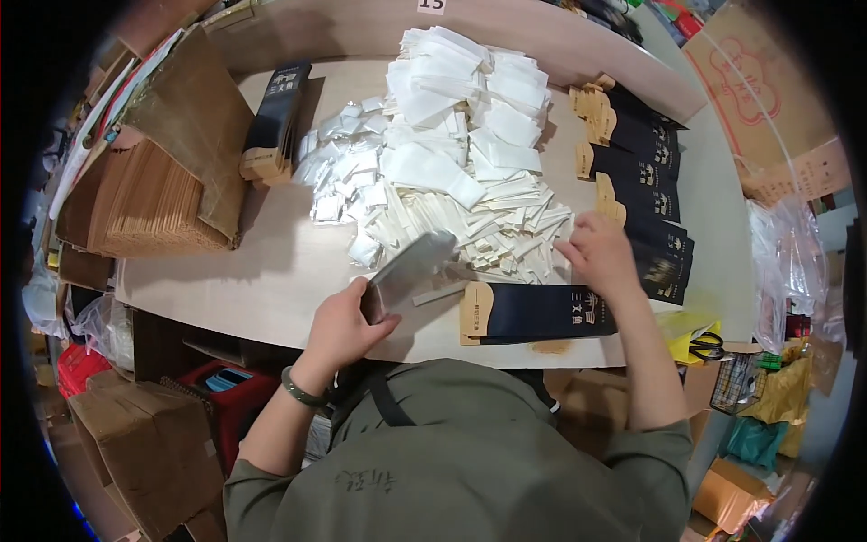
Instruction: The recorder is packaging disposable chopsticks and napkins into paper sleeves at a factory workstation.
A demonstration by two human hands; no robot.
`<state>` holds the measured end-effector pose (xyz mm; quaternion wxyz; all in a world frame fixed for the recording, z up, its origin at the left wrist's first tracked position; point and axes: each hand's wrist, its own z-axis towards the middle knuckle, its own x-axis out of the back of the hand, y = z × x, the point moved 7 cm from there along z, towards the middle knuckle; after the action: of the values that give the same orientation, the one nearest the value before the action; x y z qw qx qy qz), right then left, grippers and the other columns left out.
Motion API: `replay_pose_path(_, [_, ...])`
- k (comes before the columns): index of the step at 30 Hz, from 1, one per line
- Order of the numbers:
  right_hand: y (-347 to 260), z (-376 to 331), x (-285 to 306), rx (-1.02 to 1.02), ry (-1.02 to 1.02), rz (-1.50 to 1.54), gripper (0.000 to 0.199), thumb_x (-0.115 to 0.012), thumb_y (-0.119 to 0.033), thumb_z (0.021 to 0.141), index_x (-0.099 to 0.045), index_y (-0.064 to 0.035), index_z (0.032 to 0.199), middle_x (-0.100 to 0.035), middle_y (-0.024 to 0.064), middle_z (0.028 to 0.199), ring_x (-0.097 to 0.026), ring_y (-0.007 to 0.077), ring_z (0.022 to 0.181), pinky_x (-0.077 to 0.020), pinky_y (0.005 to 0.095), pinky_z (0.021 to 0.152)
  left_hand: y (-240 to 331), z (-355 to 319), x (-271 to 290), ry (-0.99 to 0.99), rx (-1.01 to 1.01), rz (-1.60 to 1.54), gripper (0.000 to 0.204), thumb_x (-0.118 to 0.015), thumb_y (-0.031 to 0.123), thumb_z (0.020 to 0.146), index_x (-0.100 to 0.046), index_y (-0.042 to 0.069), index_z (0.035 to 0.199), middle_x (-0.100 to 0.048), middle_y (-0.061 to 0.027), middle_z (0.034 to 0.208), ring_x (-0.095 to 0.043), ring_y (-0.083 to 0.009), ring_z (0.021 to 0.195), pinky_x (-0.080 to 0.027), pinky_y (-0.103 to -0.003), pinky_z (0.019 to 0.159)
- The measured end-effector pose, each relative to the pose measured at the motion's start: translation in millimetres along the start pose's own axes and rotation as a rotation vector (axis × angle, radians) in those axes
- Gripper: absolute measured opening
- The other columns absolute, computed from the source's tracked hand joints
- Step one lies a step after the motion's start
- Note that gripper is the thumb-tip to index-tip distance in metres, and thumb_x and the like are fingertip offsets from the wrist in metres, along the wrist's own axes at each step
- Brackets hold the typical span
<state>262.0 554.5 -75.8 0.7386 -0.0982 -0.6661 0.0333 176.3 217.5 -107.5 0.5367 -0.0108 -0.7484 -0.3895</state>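
Note:
My left hand [341,323] is closed round one end of a flat silvery pouch [397,282], which tilts up over the table's front part. My right hand [598,255] hovers at the right edge of a heap of slim white paper packets [506,226], fingers curled in; whatever they may hold is too small to make out. Below it, near the front edge, lies a navy and tan printed sleeve [533,312], its right end under my right forearm. Small clear-wrapped sachets [343,172] are piled left of the white packets.
More navy and tan sleeves [646,208] lie fanned along the right side, and a stack [278,117] stands at the back left. A carton of brown cardboard pieces [153,208] fills the left. Black-handled scissors [706,345] rest at the front right corner. A raised wall [343,41] bounds the back.

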Motion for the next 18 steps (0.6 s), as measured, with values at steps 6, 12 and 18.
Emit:
replay_pose_path(6, [-94.9, -44.3, -63.7, 0.112, -0.317, 0.435, 0.043, -0.080, -0.032, 0.076, -0.063, -0.0033, 0.104, -0.052, 0.0203, 0.133, -0.051, 0.0394, 0.121, -0.0429, 0.0471, 0.101, 77.6, -14.1, -58.5, -0.376, -0.504, -0.679, 0.047, -0.076, 0.023, 0.074, -0.057, 0.000, 0.111, -0.061, -0.0179, 0.095, -0.062, -0.0308, 0.079, -0.050, -0.037, 0.077])
replay_pose_path(12, [-142.5, -39.7, -42.1, 0.224, -0.072, 0.202, 0.032, -0.077, -0.034, 0.079, -0.065, -0.0046, 0.084, -0.063, 0.0162, 0.099, -0.060, 0.0357, 0.097, -0.0483, 0.0422, 0.080, 26.7, -8.6, -31.2, -0.381, 0.012, -0.395, 0.037, -0.073, 0.018, 0.074, -0.057, 0.000, 0.103, -0.063, -0.0141, 0.080, -0.063, -0.0248, 0.074, -0.050, -0.038, 0.070])
replay_pose_path(18, [-139.8, -33.9, -73.9, -0.085, -0.169, 0.223, 0.031, -0.061, -0.033, 0.090, -0.063, -0.0050, 0.075, -0.061, 0.0163, 0.063, -0.063, 0.0374, 0.063, -0.0482, 0.0494, 0.057, -11.9, -20.9, -13.6, 0.055, -0.076, -0.025, 0.058, -0.079, 0.020, 0.071, -0.056, 0.007, 0.123, -0.062, -0.0123, 0.097, -0.065, -0.0340, 0.082, -0.053, -0.042, 0.071])
